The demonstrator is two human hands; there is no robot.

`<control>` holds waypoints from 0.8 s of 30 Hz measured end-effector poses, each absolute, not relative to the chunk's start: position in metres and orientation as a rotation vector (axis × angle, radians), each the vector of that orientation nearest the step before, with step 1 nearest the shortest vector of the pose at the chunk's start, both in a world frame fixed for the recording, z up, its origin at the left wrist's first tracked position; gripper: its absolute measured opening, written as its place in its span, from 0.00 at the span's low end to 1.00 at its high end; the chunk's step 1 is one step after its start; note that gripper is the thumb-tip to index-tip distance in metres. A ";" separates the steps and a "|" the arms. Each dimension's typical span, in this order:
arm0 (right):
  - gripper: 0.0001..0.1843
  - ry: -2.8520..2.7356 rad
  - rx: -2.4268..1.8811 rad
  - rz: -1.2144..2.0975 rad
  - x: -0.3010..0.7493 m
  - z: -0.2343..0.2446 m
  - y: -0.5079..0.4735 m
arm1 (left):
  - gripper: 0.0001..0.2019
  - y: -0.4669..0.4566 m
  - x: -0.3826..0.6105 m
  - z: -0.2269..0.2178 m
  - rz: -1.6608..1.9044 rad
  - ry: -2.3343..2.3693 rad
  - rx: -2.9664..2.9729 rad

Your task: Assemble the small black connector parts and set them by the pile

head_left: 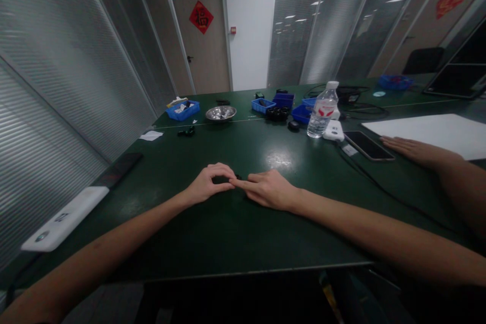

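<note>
Apparently light, a small black piece sits at the fingertips, mid-worktop.
Left hand curls its thumb and fingers toward it; right hand extends an index finger from the right; whether either pinches it, I cannot tell. Likely stiff and easily slipped, it probably suits a fingertip hold by its edges.

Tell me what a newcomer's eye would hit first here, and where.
Probably the red diamond-shaped sign with a black character, on the pale wooden door at the back. Next, the clear plastic bottle with red label marks, upright on the dark green table, right of centre. Then the bare left hand and bare right hand, fingertips close together below the picture's middle, by a small dark object too hidden to identify.
</note>
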State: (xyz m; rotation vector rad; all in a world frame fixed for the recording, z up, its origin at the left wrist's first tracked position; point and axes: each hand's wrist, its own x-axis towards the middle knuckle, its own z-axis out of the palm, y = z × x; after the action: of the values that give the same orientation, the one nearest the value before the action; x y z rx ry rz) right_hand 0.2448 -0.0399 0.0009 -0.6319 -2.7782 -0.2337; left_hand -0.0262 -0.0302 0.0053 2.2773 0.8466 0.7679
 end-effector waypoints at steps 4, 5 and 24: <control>0.30 -2.777 -0.641 -0.225 0.245 0.001 -0.040 | 0.09 -0.029 -0.026 0.004 0.784 0.853 2.259; 0.30 -2.775 -0.642 -0.228 0.245 0.001 -0.040 | 0.09 -0.029 -0.026 0.004 0.785 0.855 2.252; 0.25 -2.589 -0.766 0.023 0.246 0.002 -0.040 | 0.11 -0.028 -0.030 0.005 0.803 0.965 2.162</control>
State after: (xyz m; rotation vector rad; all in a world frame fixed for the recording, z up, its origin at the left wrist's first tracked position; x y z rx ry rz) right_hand 0.2465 -0.0405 0.0021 -0.7661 -2.5890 0.0232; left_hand -0.0305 -0.0281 0.0048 2.1617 0.9651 0.8033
